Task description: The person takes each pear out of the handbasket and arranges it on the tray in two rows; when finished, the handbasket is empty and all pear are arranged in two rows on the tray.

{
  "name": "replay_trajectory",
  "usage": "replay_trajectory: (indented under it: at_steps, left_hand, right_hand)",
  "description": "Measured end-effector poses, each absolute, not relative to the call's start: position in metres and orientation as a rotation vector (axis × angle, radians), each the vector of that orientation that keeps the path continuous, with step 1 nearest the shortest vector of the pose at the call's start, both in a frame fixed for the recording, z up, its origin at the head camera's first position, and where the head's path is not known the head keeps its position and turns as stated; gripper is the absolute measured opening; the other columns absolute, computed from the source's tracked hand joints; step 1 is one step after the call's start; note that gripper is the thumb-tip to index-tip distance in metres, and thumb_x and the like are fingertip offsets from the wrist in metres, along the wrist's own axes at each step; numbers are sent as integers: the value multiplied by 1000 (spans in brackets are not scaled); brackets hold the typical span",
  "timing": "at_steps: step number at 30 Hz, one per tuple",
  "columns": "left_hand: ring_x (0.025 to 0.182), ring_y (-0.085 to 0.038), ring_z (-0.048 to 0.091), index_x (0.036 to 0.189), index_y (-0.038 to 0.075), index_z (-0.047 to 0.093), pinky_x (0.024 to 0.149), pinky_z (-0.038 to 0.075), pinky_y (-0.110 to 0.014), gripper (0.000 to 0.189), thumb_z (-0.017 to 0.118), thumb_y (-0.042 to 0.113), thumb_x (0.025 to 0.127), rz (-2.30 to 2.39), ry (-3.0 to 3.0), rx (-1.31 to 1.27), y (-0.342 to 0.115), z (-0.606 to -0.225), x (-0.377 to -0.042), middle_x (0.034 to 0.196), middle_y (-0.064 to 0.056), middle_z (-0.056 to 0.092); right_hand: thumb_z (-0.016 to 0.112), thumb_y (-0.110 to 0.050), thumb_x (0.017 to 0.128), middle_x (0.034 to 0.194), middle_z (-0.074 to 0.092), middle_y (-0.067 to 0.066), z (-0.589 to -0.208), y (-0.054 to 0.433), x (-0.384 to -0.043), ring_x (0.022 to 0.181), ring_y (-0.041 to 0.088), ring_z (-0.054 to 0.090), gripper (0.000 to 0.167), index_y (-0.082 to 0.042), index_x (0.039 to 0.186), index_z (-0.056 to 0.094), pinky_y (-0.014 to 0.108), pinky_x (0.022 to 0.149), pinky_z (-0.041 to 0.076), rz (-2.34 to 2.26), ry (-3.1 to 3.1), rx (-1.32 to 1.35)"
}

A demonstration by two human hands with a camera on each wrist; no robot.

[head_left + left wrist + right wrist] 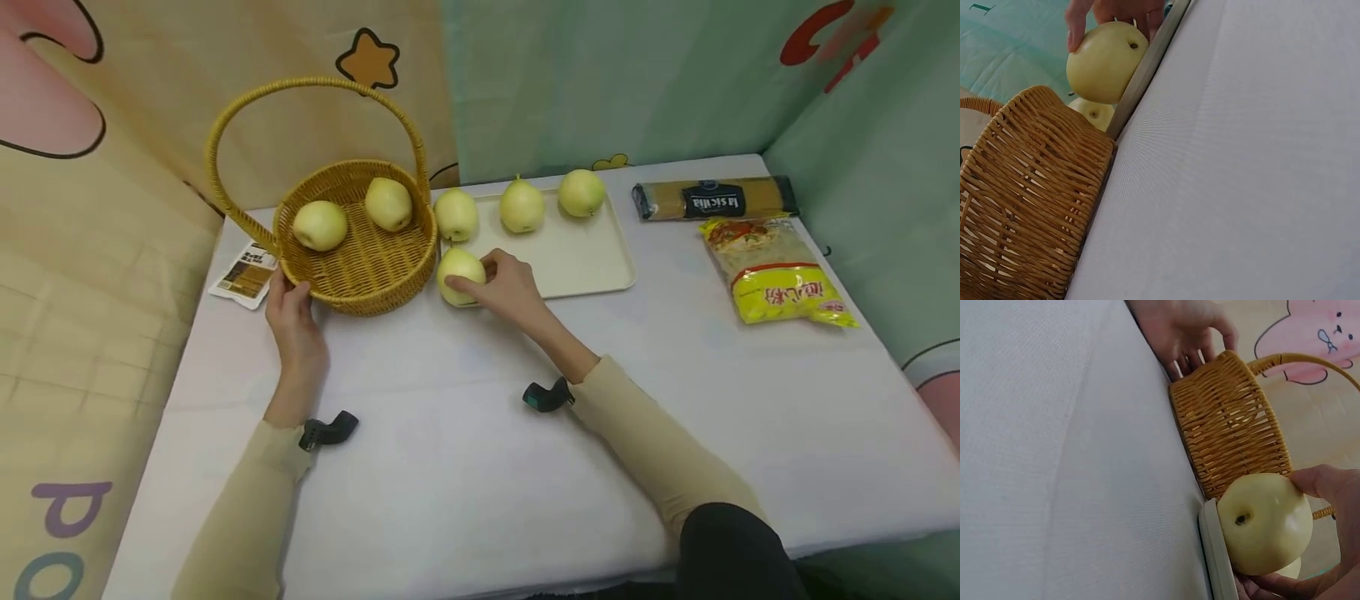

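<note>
A round pale-yellow pear (459, 271) sits at the tray's left end, gripped between the thumb and fingers of my right hand (512, 287). In the right wrist view the same pear (1266, 524) overlaps the tray's rim. Three more pears stand along the back of the cream tray (577, 262). Left of it is a wicker basket (367, 300) with a tall handle, holding two pears, one on the left (320, 226) and one at the back (388, 204). My left hand (295, 325) holds the basket's near-left side, thumb at the rim and fingers against the wall.
A small white-and-brown packet (246, 275) lies left of the basket, partly behind it. At the back right are a long pasta pack (716, 200) and a yellow bag (783, 283) in front of it. Printed curtains (600, 83) hang behind the white-covered table (420, 467).
</note>
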State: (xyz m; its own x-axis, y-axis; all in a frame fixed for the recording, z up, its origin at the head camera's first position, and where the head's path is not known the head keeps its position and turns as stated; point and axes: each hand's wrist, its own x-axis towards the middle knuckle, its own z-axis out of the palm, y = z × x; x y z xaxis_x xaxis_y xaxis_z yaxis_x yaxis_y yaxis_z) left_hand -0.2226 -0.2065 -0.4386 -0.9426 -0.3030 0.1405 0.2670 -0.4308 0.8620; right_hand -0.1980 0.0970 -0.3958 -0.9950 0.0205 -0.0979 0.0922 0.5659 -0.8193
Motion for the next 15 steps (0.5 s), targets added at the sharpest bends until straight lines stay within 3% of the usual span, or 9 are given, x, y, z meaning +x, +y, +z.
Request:
replay_trajectory:
  at_steps: [6, 15]
  left_hand:
    - [154, -24, 38, 156, -2, 44, 127, 31, -31, 58, 45, 0, 99, -2378, -1511, 26, -201, -440, -221, 165, -16, 40]
    - [156, -24, 35, 158, -3, 41, 128, 29, -29, 59, 43, 0, 99, -2348, -1551, 3, -210, -436, -218, 167, -14, 38]
  right_hand:
    - [67, -65, 92, 114, 71, 12, -393, 103, -195, 108, 27, 64, 70, -2, 124, 65, 42, 91, 55, -1362, 2738, 89]
    - [66, -61, 95, 121, 71, 11, -391, 99, -199, 114, 27, 65, 66, -6, 129, 67, 45, 100, 54, -1382, 2752, 26]
